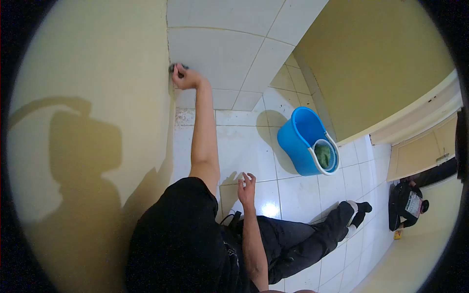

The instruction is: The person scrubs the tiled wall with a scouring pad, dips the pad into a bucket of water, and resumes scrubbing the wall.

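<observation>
My left hand (188, 79), with the arm stretched out, is closed at the corner where the white tiled wall (215, 58) meets the yellow wall (127, 97). Its fingers pinch a small dark grey pad (172, 68), mostly covered by them and pressed into that corner. Just below it, a strip of reddish-brown specks marks the foot of the tiles. My right hand (247, 189) hangs over the white floor tiles with its fingers loosely bent and apart. Nothing is in it.
A blue mop bucket (294, 146) with a white handle stands on the floor, green material (322, 154) in its basket. My legs (303, 239) stretch to the right. Another person (409, 207) in dark clothing is low by the doorway, near a small yellow thing (397, 235).
</observation>
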